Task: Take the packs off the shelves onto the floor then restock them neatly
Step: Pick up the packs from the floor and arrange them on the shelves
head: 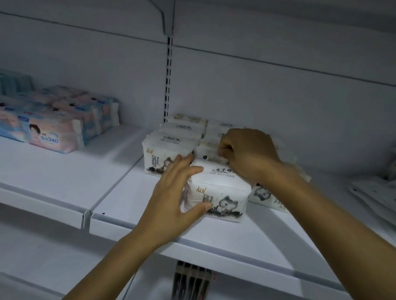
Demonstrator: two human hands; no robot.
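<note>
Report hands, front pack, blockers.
Left hand grips front kol pack at its left end. Right hand pinches pack behind it. Both on shelf; no obstruction seen.

Left hand [177, 190] grips packs [222, 192]; right hand [246, 151] — too.

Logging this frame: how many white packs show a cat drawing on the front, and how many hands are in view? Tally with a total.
White packs showing a cat: 3, the left pack, the middle pack, the right pack
Hands: 2, the left hand on the middle pack, the right hand farther back
Total: 5
Packs behind are too hidden to count.
</note>
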